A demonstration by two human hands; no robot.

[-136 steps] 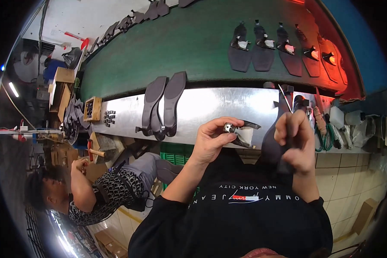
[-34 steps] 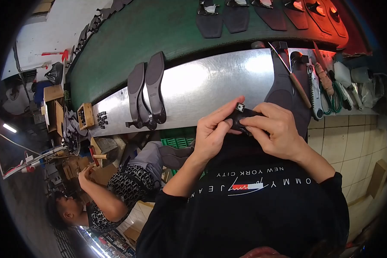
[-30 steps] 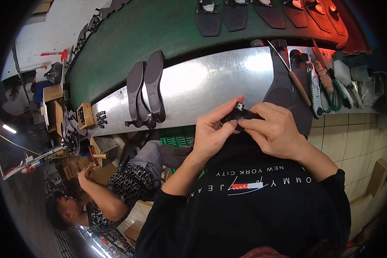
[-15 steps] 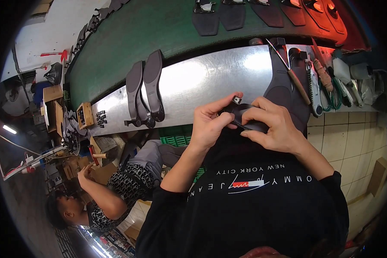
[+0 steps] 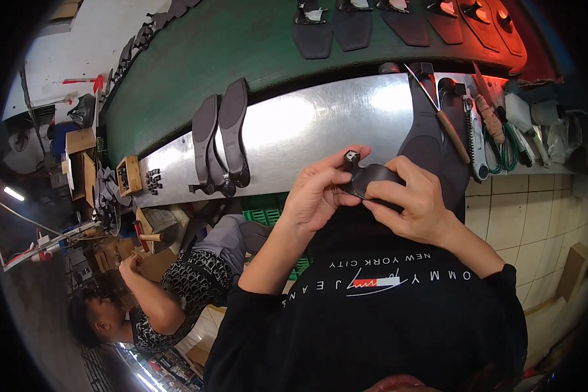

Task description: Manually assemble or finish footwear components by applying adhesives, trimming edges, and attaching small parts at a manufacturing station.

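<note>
1. Left hand (image 5: pixel 312 196), in the head view, is mostly closed, thumb and fingers pinching the black heel block (image 5: pixel 351 161), its pale end tipped up.
2. Right hand (image 5: pixel 411 196) is curled around the dark shoe sole (image 5: pixel 380 174), fingers above and thumb below; sole and heel block look joined.
3. That sole is held clear of the metal bench (image 5: pixel 307 124), between both hands before the chest; gripping both ends presumably steadies it for turning or bending.
4. At left, paired soles (image 5: pixel 234 111) lie side by side, heels toward the near edge, perhaps to keep them matched.
5. At right, a wooden-handled awl (image 5: pixel 452 136) lies over other dark soles (image 5: pixel 419 138) beside a utility knife (image 5: pixel 479 147), probably for easy reach.
</note>
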